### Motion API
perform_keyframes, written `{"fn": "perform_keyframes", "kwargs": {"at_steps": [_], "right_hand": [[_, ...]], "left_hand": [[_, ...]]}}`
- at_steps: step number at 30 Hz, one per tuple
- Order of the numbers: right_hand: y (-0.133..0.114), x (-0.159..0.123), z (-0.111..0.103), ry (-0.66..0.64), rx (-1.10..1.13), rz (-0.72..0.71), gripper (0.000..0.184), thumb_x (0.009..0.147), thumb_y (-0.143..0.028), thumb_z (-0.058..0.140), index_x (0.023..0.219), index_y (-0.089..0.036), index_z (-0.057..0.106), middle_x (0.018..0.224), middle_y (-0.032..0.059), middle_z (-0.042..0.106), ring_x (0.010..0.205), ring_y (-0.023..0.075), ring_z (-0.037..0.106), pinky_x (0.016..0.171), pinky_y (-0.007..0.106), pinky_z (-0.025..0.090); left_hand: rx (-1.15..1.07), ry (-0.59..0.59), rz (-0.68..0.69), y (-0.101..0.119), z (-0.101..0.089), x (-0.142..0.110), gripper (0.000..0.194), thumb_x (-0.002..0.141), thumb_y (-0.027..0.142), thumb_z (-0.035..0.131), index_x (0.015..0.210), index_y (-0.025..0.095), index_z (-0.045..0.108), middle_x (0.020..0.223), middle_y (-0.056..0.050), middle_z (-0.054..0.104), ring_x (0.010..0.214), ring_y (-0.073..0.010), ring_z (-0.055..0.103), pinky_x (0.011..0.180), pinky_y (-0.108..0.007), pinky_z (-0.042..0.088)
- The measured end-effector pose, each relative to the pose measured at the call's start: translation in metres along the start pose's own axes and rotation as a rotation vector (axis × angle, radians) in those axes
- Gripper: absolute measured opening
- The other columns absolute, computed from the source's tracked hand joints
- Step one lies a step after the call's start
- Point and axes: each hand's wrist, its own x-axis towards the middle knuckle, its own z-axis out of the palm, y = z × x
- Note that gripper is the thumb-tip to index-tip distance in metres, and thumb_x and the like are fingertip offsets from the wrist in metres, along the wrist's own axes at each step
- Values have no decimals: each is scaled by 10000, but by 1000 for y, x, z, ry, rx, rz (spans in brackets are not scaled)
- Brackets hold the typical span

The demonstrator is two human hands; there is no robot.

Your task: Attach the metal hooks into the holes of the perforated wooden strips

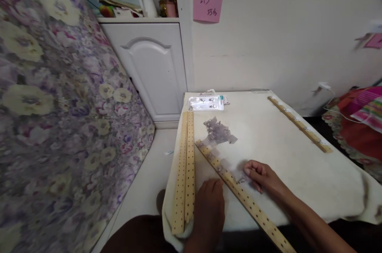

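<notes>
A long wooden strip with rows of holes (249, 201) lies diagonally across the table's front. Several small clear plastic packets with metal bits (219, 161) rest along its far part. My right hand (262, 175) is just right of the strip, thumb and fingers pinched at the edge of a small clear plastic packet (241, 180) lying over the strip. My left hand (210, 199) is left of the strip, close to its edge, with curled fingers; its fingertips and anything in them are hidden. Beyond the strip lies a pile of similar packets (217, 131).
Two more holed wooden strips (190, 157) lie side by side along the table's left edge. Another strip with attached pieces (298, 123) is at the right edge. A clear package (205, 103) sits at the back. A floral curtain (74, 125) hangs left.
</notes>
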Motion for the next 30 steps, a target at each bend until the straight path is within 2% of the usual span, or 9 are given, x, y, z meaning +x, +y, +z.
{"fn": "perform_keyframes", "kwargs": {"at_steps": [4,10,22,30], "right_hand": [[1,2,12,-36,2,3,277,805,-449,585,804,-173,553,497,-87,441,319,37,378,343,168,244],[-3,5,18,-22,-53,-9,243,807,-406,571,801,-163,578,563,-67,473,338,26,365,344,169,244],[-2,9,21,-9,-135,1,168,806,-319,550,790,-167,619,572,-46,481,408,50,346,385,183,261],[-3,7,22,8,-181,-48,164,807,-323,556,771,-188,640,595,-23,538,499,96,430,484,220,337]], "left_hand": [[-34,79,39,-1,4,-3,326,809,34,412,1064,163,569,991,-75,604,929,-212,542,838,-411,495],[-41,184,95,-1,19,-16,397,796,19,409,1145,140,554,1051,-111,584,983,-217,530,838,-393,499],[70,185,129,7,24,-14,471,768,9,403,1199,143,536,1001,-108,595,900,-218,533,736,-382,496],[99,165,110,8,26,-15,470,777,4,397,1205,150,529,1011,-105,600,897,-221,534,734,-385,486]]}}
